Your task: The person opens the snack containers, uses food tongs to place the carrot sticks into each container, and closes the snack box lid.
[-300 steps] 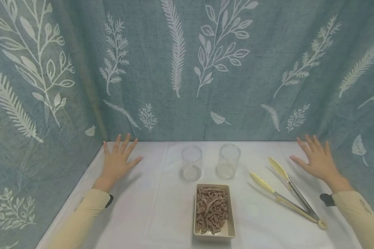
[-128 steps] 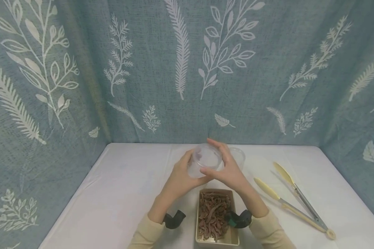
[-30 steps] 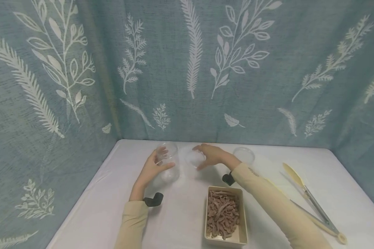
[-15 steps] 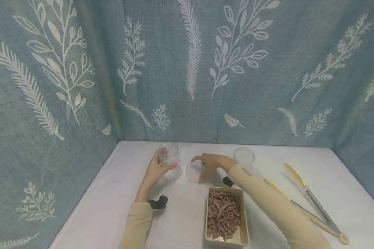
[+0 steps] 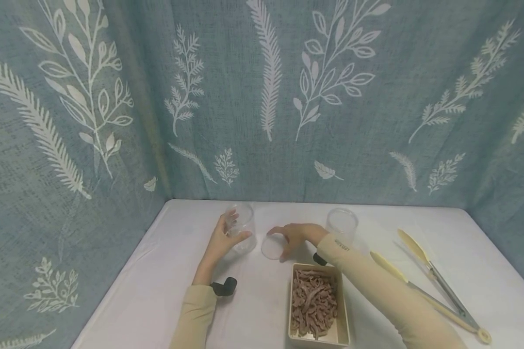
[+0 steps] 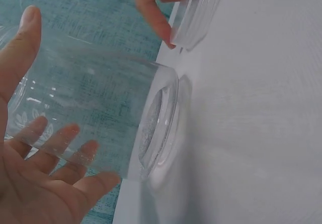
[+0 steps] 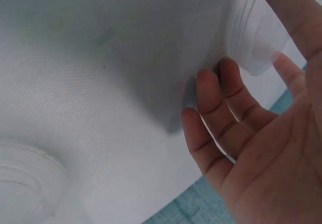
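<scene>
My left hand (image 5: pixel 220 243) grips a clear cylindrical jar (image 5: pixel 246 235) that stands upright and lidless at the left rear of the table. In the left wrist view the thumb and fingers lie on opposite sides of the jar (image 6: pixel 110 108). To its right, my right hand (image 5: pixel 294 237) pinches a shallow, clear round lid (image 5: pixel 270 248) by its edge, low over the cloth. In the right wrist view the lid (image 7: pixel 254 38) sits between thumb and index finger, the other fingers bent beside it. A second clear jar (image 5: pixel 342 222) stands beyond my right forearm, partly hidden by the sleeve.
A beige rectangular box (image 5: pixel 344 310) of brown, strip-like pieces (image 5: pixel 313 303) stands front centre. Tongs (image 5: pixel 460 310) with yellow tips lie spread at the right, partly behind my right sleeve. A teal leaf-patterned curtain (image 5: pixel 227 97) bounds the white-covered table (image 5: pixel 157 291) at the back and sides.
Ten seconds ago both hands lay apart, spread. They came together on the left-hand jar, which then moved left; the lid came away in my right hand and has just come down nearer the cloth.
</scene>
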Motion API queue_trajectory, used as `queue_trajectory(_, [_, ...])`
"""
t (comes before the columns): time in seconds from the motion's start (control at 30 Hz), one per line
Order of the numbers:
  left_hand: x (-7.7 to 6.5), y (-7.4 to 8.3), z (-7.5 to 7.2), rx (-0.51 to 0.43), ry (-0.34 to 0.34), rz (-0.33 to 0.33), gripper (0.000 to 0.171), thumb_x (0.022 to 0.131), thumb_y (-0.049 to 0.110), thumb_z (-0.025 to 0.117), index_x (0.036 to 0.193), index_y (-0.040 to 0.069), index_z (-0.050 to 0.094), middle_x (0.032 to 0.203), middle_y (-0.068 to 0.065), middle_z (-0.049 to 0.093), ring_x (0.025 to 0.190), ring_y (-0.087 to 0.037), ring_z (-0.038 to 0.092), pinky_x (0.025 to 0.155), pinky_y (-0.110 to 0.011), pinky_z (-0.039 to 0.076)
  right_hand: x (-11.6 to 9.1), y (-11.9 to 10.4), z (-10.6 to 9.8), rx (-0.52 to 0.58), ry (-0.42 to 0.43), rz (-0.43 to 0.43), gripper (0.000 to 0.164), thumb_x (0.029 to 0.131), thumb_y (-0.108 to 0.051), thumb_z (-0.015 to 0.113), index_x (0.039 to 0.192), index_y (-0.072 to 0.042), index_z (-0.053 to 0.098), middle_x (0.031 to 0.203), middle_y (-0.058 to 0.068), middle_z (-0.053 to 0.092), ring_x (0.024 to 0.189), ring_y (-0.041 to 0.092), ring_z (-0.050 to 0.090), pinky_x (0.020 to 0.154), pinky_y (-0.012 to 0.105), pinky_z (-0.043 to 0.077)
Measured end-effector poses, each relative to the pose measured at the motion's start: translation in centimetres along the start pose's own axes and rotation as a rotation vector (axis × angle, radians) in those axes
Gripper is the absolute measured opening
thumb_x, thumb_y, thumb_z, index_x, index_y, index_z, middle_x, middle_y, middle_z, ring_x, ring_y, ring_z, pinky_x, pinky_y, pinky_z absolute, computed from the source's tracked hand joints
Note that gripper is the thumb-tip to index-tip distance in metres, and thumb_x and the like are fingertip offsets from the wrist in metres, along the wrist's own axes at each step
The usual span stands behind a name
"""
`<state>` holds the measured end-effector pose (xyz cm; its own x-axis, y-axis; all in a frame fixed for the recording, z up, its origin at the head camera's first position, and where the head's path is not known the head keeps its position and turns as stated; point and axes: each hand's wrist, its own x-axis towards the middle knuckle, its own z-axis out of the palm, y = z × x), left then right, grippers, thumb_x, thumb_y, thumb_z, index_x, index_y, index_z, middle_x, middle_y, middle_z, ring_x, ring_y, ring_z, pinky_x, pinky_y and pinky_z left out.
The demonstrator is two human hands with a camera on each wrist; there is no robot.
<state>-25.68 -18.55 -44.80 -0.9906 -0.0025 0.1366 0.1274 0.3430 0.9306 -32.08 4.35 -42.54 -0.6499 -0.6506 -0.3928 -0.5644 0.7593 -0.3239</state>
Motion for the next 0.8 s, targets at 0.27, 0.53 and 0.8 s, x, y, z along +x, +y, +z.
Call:
queue_trajectory(0.27, [0.0, -0.2, 0.2, -0.012, -0.015, -0.030, 0.085, 0.077, 0.027, 0.076, 0.144, 0.017, 0.024, 0.146, -0.017, 0.032, 0.136, -0.041, 0.025, 0.112, -0.052, 0.022, -0.5, 0.1, -0.6, -0.019, -0.018, -0.009, 0.091, 0.071, -0.040, 0.079, 0.145, -0.028, 0.028, 0.118, 0.010, 0.057, 0.111, 0.021, 0.053, 0.103, 0.040, 0.039])
queue_trajectory(0.53, [0.2, -0.3, 0.0, 0.003, -0.015, -0.079, 0.090, 0.076, 0.031, 0.076, 0.145, 0.017, 0.021, 0.145, -0.017, 0.033, 0.135, -0.040, 0.027, 0.109, -0.053, 0.027, -1.3, -0.3, -2.9, 0.020, -0.019, -0.006, 0.093, 0.074, -0.044, 0.075, 0.147, -0.030, 0.019, 0.109, 0.009, 0.060, 0.100, 0.017, 0.056, 0.095, 0.038, 0.044])
queue_trajectory(0.8, [0.0, 0.8, -0.7, 0.098, 0.037, -0.032, 0.093, 0.075, 0.035, 0.076, 0.146, 0.012, 0.019, 0.148, -0.019, 0.028, 0.135, -0.038, 0.027, 0.111, -0.052, 0.025, -2.7, -0.3, -4.4, 0.129, 0.026, -0.096, 0.093, 0.077, -0.041, 0.073, 0.149, -0.026, 0.015, 0.112, 0.013, 0.056, 0.100, 0.020, 0.054, 0.081, 0.033, 0.047])
